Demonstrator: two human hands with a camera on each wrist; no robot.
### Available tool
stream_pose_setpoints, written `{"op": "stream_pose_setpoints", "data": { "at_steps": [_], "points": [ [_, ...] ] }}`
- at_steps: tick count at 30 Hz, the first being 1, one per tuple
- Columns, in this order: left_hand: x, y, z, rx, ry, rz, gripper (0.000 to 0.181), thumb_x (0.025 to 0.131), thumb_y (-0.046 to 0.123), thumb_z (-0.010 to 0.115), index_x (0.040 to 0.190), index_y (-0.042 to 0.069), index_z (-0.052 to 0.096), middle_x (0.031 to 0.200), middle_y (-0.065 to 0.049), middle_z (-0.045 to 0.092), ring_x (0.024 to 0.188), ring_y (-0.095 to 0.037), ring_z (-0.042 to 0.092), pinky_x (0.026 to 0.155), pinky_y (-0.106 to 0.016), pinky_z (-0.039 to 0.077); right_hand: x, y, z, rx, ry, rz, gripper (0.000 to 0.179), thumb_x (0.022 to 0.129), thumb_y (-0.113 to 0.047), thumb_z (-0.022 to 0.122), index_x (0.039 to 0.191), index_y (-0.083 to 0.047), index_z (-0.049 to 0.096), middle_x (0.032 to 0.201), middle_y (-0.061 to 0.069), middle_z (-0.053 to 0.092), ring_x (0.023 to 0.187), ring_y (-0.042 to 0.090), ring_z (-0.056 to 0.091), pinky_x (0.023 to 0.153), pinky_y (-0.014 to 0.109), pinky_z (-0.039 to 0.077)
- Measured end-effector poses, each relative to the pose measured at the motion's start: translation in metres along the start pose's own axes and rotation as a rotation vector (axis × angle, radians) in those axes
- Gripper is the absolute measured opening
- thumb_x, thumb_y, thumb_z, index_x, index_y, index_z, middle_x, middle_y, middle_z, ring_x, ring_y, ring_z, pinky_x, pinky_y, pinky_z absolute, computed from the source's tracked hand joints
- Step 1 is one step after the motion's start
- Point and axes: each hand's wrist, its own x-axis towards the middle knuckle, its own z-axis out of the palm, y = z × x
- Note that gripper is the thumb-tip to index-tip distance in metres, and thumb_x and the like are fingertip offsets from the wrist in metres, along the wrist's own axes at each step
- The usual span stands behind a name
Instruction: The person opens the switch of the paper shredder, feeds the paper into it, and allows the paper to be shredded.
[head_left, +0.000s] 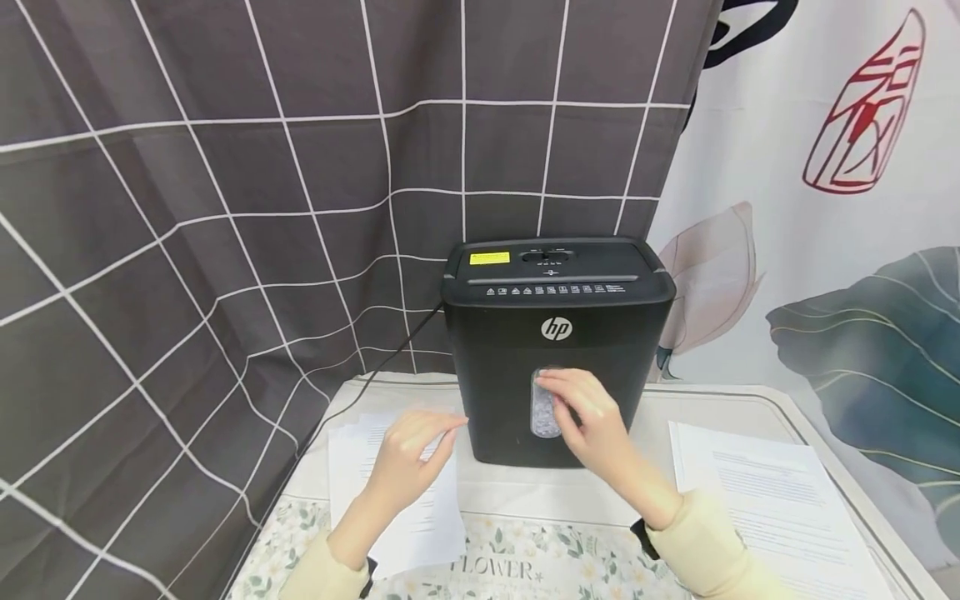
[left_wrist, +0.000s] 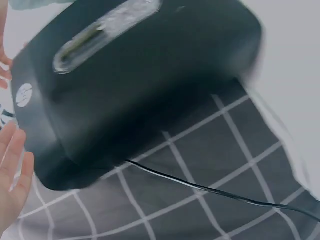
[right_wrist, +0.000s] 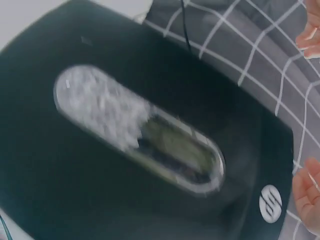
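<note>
A black HP paper shredder [head_left: 502, 358] stands upright on the table, with an oval window [head_left: 546, 417] showing white shreds. My left hand [head_left: 408, 458] hovers over the left sheets of printed paper [head_left: 427, 533], its fingers extended toward the shredder's lower left side and nothing in them. In front of the window, partly covering it, my right hand [head_left: 588, 417] is raised with bent, loose fingers and holds nothing. The left wrist view shows bare fingers [left_wrist: 14, 160] beside the shredder's top end. The shredder's window [right_wrist: 140, 130] fills the middle of the right wrist view.
More printed sheets [head_left: 780, 508] lie on the right side of the table. A black cord [head_left: 375, 371] runs from the shredder down the left. A floral cloth [head_left: 517, 567] covers the table's front. Behind hangs a dark checked curtain [head_left: 322, 158].
</note>
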Motion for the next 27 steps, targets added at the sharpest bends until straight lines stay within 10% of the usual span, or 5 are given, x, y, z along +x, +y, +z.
{"op": "stream_pose_setpoints", "data": {
  "at_steps": [8,20,27],
  "points": [
    [-0.056,-0.013,-0.017,0.142,-0.056,-0.152,0.023,0.071,0.001,0.068,0.093,0.009,0.07,0.091,-0.005,0.072,0.085,-0.023,0.068,0.075,-0.036,0.053,-0.03,-0.01,0.043,0.06,-0.075,0.052,0.021,0.083,0.003,0.053,0.099,-0.001,0.067,0.101,0.012,0.068,0.095,0.027,0.062,0.098,0.017,0.04],
    [-0.129,-0.038,-0.031,0.297,-0.215,-0.457,0.019,0.075,0.004,0.072,0.093,0.007,0.07,0.09,-0.007,0.072,0.083,-0.023,0.068,0.073,-0.04,0.054,-0.091,-0.011,0.089,-0.077,-0.281,-0.047,0.018,0.088,-0.004,0.051,0.099,-0.006,0.065,0.099,0.004,0.068,0.094,0.017,0.062,0.085,0.031,0.051],
    [-0.155,-0.046,-0.035,0.277,-0.463,-0.88,0.046,0.08,0.013,0.07,0.12,-0.003,0.057,0.112,-0.026,0.062,0.101,-0.042,0.061,0.085,-0.053,0.049,-0.116,-0.016,0.106,0.085,-0.519,0.422,0.025,0.087,-0.003,0.056,0.111,-0.005,0.061,0.109,0.008,0.065,0.101,0.023,0.06,0.087,0.038,0.05]
  ]
}}
